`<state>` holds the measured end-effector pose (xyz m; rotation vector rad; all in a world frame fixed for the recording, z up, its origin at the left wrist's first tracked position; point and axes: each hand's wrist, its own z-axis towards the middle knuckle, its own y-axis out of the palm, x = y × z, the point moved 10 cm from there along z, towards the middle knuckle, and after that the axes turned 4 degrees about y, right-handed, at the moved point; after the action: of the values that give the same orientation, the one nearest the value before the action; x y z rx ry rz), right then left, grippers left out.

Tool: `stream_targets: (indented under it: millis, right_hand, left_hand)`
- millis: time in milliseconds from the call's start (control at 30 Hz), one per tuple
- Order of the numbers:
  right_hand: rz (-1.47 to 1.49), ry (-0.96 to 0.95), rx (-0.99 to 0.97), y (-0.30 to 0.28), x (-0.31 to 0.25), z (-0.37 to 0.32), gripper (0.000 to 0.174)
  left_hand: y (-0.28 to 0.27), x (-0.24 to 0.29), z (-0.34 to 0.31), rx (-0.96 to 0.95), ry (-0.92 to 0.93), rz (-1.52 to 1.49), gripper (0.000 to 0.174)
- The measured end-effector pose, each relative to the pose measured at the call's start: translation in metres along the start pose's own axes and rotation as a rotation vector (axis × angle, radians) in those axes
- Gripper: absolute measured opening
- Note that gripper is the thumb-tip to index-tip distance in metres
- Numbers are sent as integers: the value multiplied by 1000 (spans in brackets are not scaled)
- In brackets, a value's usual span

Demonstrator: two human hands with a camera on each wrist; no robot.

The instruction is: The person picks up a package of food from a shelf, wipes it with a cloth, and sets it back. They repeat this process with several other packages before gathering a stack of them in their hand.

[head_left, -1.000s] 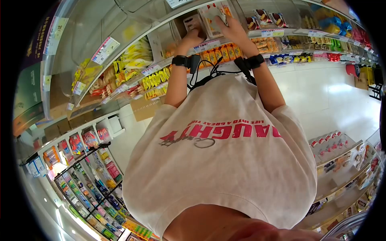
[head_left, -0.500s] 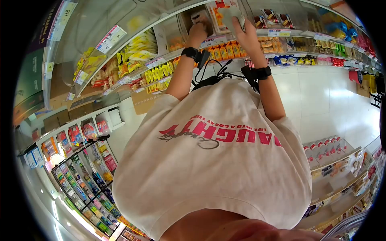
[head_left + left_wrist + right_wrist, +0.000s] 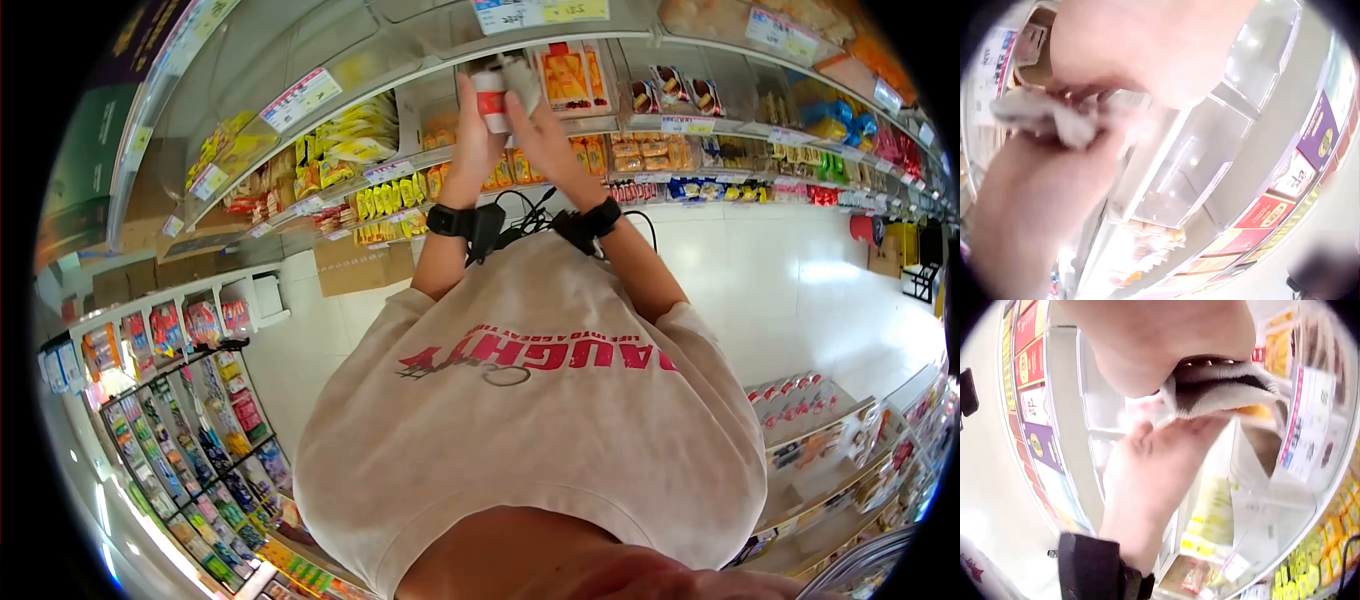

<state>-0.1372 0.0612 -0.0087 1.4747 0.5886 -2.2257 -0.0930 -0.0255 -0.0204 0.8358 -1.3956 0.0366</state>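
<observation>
My left hand holds a small white packet with a red band upright at the front of a shelf compartment. Close against it on the right, my right hand grips a folded grey-white cloth, which overlaps the packet's edge in the head view. In the right wrist view the cloth hangs in folds under the right palm, above the left hand. The left wrist view shows the cloth blurred between both hands, and the packet mostly hidden there.
Flat packs with orange pictures stand in the compartment to the right. Yellow packets fill a bin on the left. A price label sits on the shelf edge above the hands, and a cardboard box is below at left.
My left hand has come out of the compartment, now holding the white-and-red packet. My right hand has moved left from the orange packs, bringing the cloth up to the packet.
</observation>
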Motion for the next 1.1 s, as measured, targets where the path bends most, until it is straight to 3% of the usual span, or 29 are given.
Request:
stream_targets:
  millis: [33, 133, 267, 333, 367, 467, 567, 700, 800, 867, 900, 933, 1000, 1067, 1100]
  right_hand:
    - [-69, -100, 0, 13, -13, -3, 45]
    - [110, -59, -221, 43, -30, -13, 49]
    - [13, -300, -344, 58, -86, -30, 46]
    - [-150, -316, -263, 57, -79, -28, 45]
    - [-240, -332, -222, 55, -72, -26, 45]
    - [-411, -315, -65, 48, -56, -22, 40]
    - [-447, -284, 64, 39, -41, -25, 32]
    - [-347, 148, -67, 28, 17, -26, 36]
    - [288, 834, 57, 6, 44, -54, 40]
    - [138, 406, -125, 7, -1, -50, 45]
    - [-217, 111, -218, 14, -33, -52, 44]
    - [-153, 187, -175, 12, -32, -58, 38]
    - [-15, 327, -72, 11, -40, -69, 28]
    - [-82, 275, -32, 2, -38, -60, 23]
    - [-67, 212, 0, -4, -53, -55, 26]
  left_hand:
    - [5, 7, -11, 47, 12, -31, 67]
    - [-19, 19, -19, 118, 55, -88, 75]
    - [-39, 35, -35, 213, 50, -178, 73]
    - [-30, 50, -49, 265, 75, -197, 69]
    - [-44, 38, -46, 223, 119, -334, 59]
    - [-52, 33, -55, 210, 104, -150, 42]
    - [-77, 34, -67, 327, 190, -105, 31]
    - [-113, 30, -77, 382, 194, -119, 26]
    - [-123, 41, -90, 411, 171, -168, 29]
    - [-129, 40, -90, 377, 176, -118, 27]
    - [-124, 44, -89, 361, 174, -96, 26]
    - [-120, 44, -90, 348, 172, -77, 26]
    - [-115, 39, -90, 305, 162, 56, 44]
    - [-106, 49, -87, 286, 226, 275, 56]
    - [-107, 51, -90, 375, 282, 367, 72]
